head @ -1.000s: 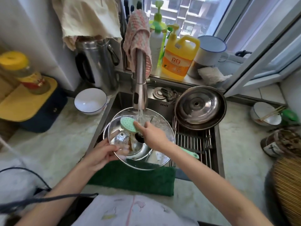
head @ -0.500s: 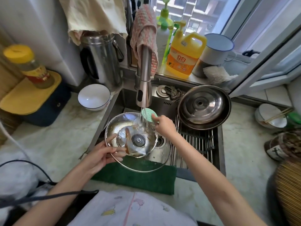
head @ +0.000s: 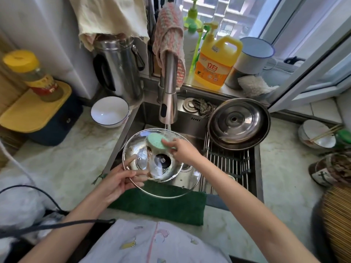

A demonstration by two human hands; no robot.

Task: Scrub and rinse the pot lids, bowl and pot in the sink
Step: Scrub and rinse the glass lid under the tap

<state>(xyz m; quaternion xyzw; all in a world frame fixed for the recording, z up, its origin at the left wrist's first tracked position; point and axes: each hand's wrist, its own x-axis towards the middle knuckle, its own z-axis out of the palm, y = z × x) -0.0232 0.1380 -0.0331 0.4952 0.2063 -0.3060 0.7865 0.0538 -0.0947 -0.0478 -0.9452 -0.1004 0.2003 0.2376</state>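
Observation:
A glass pot lid (head: 171,192) with a metal rim and a black knob is held over the sink (head: 191,128). My left hand (head: 118,180) grips its near-left rim, one finger showing through the glass. My right hand (head: 182,149) pinches a green scrubbing sponge (head: 156,142) against the lid's far side, under water running from the faucet (head: 169,103). A steel pot lid (head: 238,123) lies upside down at the sink's back right. A white bowl (head: 109,112) stands on the counter to the left.
A drying rack (head: 226,164) spans the sink's right half. A green cloth (head: 161,207) drapes the front edge. Steel kettle (head: 118,67), yellow detergent jug (head: 216,63) and enamel mug (head: 250,57) stand behind. Bowls with chopsticks (head: 317,133) sit on the right counter.
My right hand moved the sponge across the lid, from its middle to its far edge, and now back slightly left under the water stream. My left hand kept its grip on the rim.

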